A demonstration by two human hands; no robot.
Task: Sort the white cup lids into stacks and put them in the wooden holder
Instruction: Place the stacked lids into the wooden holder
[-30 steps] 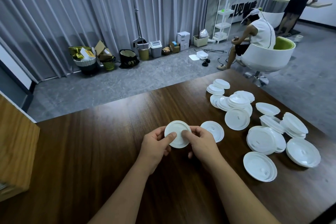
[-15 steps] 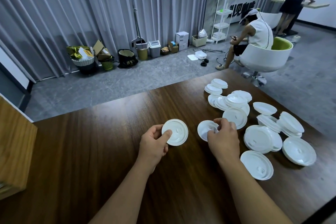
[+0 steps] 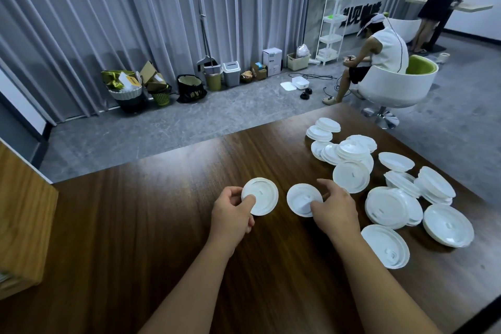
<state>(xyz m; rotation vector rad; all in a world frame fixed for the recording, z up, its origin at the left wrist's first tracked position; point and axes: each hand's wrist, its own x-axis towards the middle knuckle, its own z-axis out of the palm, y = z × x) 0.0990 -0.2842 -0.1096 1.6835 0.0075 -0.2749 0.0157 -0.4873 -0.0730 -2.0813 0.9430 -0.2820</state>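
Observation:
My left hand pinches a small white lid by its near edge, holding it just above the dark wooden table. To its right, my right hand grips a second small white lid between thumb and fingers. Several more white lids of different sizes lie loose and in low piles on the right part of the table, out to a large lid near the right edge. A wooden holder stands at the far left, only partly in view.
The table's far edge runs diagonally behind the lids; beyond it lies grey floor with bins and boxes along a curtain. A person sits in a white chair close to the table's far right corner. Another person stands at the back right.
My right hand let go of the lid held by both hands, reached right to a lid lying on the table and took hold of it. The left hand keeps its lid.

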